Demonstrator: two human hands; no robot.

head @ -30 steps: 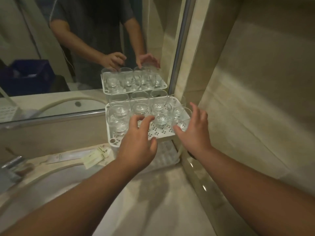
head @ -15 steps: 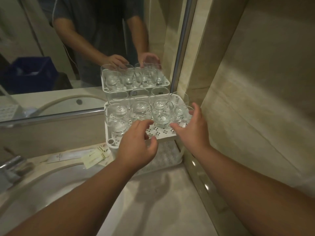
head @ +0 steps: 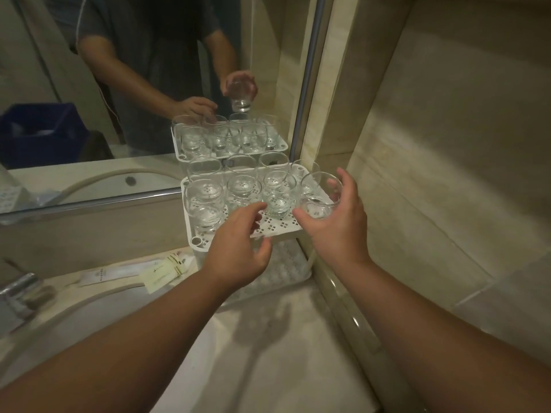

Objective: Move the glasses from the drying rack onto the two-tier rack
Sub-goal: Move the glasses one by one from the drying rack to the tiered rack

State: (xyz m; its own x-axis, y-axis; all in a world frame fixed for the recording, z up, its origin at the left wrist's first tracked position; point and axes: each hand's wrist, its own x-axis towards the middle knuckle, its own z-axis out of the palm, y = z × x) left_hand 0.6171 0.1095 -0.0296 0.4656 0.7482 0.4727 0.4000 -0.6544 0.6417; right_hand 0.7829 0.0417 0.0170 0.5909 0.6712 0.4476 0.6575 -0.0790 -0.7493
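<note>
A white two-tier rack [head: 280,226] stands in the counter's corner against the mirror. Several clear glasses [head: 205,201] stand on its perforated top tier. My right hand [head: 337,222] grips one clear glass [head: 319,193], lifted and tilted above the tier's right front corner. My left hand [head: 238,251] hovers over the tier's front edge with fingers loosely curled, holding nothing. The lower tier [head: 283,269] shows beneath; what lies on it is hard to make out.
The mirror [head: 119,99] behind repeats the rack, the glasses and both hands. A sink basin [head: 89,323] and a faucet [head: 18,293] lie to the left, with paper sachets [head: 161,272] on the counter. A tiled wall [head: 432,174] closes the right side.
My right hand closed round the front-right glass and lifted it off the top tier, tilting it. My left hand stayed near the tier's front edge.
</note>
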